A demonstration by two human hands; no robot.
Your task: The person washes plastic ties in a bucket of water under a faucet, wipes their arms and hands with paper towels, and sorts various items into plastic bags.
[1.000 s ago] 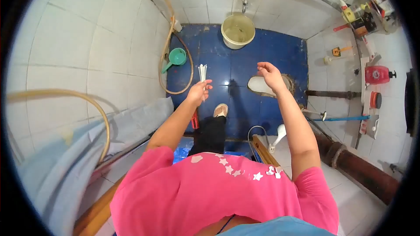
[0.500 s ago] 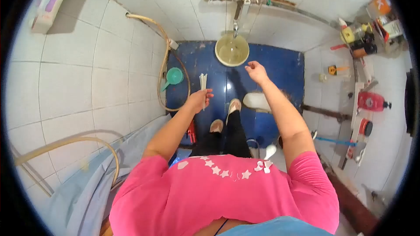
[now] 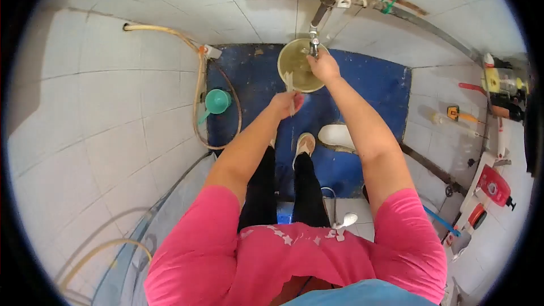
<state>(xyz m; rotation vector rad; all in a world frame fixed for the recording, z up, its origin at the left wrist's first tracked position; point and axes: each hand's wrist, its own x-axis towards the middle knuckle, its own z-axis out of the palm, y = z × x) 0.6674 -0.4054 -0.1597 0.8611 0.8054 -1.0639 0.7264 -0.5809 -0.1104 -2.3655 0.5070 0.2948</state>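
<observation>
My left hand is closed around a bundle of thin white sticks, whose far ends reach over the near rim of a round, pale yellow basin. The basin stands on the blue floor under a metal tap and has what looks like water in it. My right hand is above the basin's right side, its fingers closed at the lower end of the tap's spout. Part of the spout's tip is hidden by the fingers.
A green dipper lies on the blue floor at the left, inside a loop of beige hose. A white floor fixture is near my feet. Bottles, including a pink one, and brushes line the right wall.
My left hand has moved forward and right with the sticks, up to the basin. My right hand has gone forward and left to the tap's spout. The view has shifted closer.
</observation>
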